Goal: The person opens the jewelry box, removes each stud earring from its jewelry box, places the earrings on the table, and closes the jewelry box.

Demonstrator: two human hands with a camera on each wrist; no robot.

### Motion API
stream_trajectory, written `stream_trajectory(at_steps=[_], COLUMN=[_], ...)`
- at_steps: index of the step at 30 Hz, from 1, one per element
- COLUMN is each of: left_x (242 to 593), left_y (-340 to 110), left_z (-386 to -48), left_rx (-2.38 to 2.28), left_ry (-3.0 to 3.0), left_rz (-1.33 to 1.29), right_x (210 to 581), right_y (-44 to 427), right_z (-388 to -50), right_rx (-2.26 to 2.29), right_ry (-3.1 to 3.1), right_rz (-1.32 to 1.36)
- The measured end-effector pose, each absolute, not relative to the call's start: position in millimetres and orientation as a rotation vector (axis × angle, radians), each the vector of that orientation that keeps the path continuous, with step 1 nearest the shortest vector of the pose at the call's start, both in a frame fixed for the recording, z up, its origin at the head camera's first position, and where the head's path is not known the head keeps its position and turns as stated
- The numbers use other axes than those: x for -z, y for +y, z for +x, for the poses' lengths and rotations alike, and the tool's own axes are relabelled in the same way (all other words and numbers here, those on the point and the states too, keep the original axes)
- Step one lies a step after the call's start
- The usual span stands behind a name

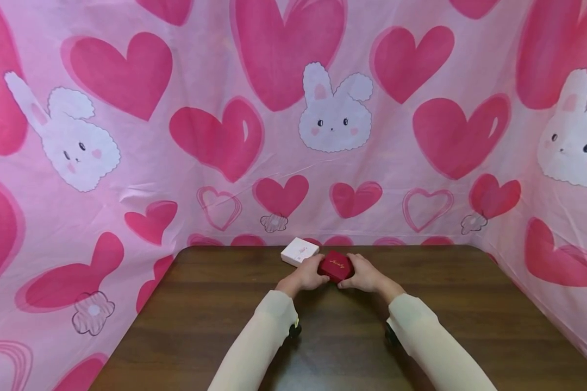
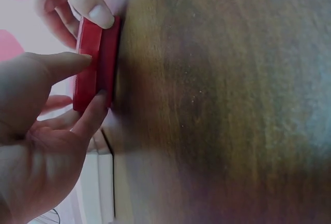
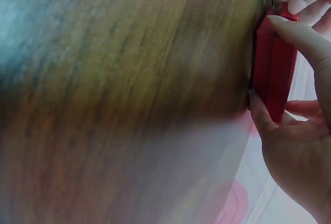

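Note:
A small red jewellery box (image 1: 336,266) with gold lettering on its lid sits near the far edge of the table, between my two hands. My left hand (image 1: 307,275) grips its left side, thumb on the near face. From the other side, my right hand (image 1: 367,276) holds it by the right corner. In the left wrist view, a seam runs along the side of the red box (image 2: 92,74) between lid and base. The right wrist view has the right thumb and a finger on the box (image 3: 274,74). Its underside is hidden.
A flat white box (image 1: 300,250) with a small print lies just left of the red one, close behind my left hand. The brown wooden table (image 1: 342,342) ends at a pink curtain (image 1: 293,163) with hearts and rabbits, which also runs along both sides.

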State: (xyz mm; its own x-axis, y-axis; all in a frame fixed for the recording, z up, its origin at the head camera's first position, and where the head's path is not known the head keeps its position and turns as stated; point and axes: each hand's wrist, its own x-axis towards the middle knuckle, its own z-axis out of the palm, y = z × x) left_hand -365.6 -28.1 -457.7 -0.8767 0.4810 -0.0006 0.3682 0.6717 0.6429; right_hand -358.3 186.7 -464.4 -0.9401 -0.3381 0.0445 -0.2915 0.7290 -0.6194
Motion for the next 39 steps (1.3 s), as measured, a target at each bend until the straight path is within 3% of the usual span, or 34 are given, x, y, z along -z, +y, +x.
stream_trajectory(at_steps=[39], left_x=[439], left_y=[-45], left_z=[-359], left_rx=[-1.048], left_ry=[2.663], left_rz=[0.866], right_x=[443], right_y=[191], right_z=[-345], right_rx=[0.995], right_ry=[2.844], right_rz=[-0.770])
